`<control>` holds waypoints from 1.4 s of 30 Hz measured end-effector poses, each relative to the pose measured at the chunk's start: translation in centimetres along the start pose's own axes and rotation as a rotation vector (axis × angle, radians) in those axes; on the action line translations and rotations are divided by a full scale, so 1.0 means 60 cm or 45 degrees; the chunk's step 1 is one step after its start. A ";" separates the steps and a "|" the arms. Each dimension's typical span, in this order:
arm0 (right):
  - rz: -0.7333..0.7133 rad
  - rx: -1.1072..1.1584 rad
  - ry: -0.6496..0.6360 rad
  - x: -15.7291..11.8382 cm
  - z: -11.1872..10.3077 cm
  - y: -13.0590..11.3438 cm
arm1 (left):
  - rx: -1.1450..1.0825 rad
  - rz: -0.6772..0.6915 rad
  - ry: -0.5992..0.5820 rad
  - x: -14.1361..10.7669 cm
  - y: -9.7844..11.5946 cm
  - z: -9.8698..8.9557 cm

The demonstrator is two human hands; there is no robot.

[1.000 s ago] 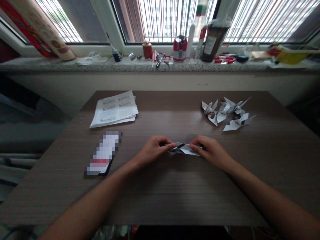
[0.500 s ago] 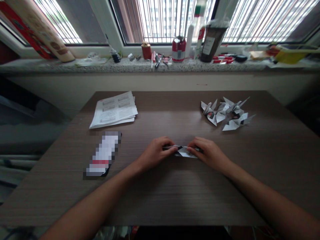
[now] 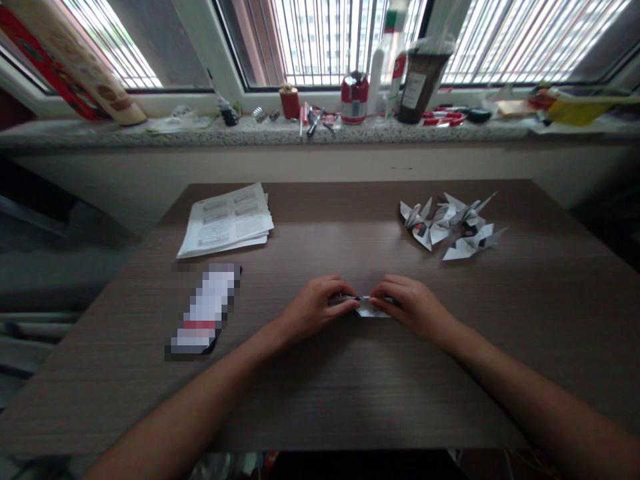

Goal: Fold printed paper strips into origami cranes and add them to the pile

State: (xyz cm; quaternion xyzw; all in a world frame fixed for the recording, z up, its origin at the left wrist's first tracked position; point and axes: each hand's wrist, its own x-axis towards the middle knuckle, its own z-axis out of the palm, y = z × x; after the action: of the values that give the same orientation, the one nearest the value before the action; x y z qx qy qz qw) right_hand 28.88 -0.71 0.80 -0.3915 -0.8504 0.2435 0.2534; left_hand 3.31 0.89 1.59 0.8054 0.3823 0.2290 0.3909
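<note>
A small folded piece of printed paper [image 3: 373, 309] is held between my two hands, low over the middle of the table. My left hand [image 3: 320, 301] pinches its left end between thumb and fingers. On the other side my right hand [image 3: 407, 301] grips the right end in the same way, thumb at the front. Both hands cover much of the paper, so its full shape is hidden. Beyond my right hand lie several folded paper figures [image 3: 450, 223] with pointed tips, close together.
A stack of printed sheets [image 3: 227, 223] lies at the table's back left. Nearer, a phone with a blurred screen [image 3: 207, 310] rests left of my forearm. Along the windowsill [image 3: 200, 139] stand a red can [image 3: 354, 100], a dark cup [image 3: 420, 87], a bottle [image 3: 395, 60] and small tools.
My hands have come slightly closer together on the paper. Less of its dark printed patch shows between my fingers. The view has shifted a little.
</note>
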 end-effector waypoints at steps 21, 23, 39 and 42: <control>0.113 0.080 -0.033 -0.004 -0.053 0.041 | -0.059 -0.084 0.081 -0.006 -0.016 -0.032; 0.123 0.100 -0.026 -0.005 -0.053 0.043 | -0.087 -0.116 0.095 -0.006 -0.015 -0.032; 0.193 0.325 -0.180 0.009 -0.032 0.005 | -0.133 -0.035 0.067 -0.003 -0.002 -0.021; 0.218 0.337 -0.207 0.012 -0.022 -0.003 | -0.141 -0.027 0.073 -0.002 0.001 -0.012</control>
State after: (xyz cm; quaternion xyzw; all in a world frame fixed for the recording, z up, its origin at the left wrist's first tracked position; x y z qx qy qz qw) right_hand 29.18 0.04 2.09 -0.4047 -0.7923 0.4048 0.2113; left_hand 2.75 1.10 2.05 0.7716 0.3885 0.2686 0.4261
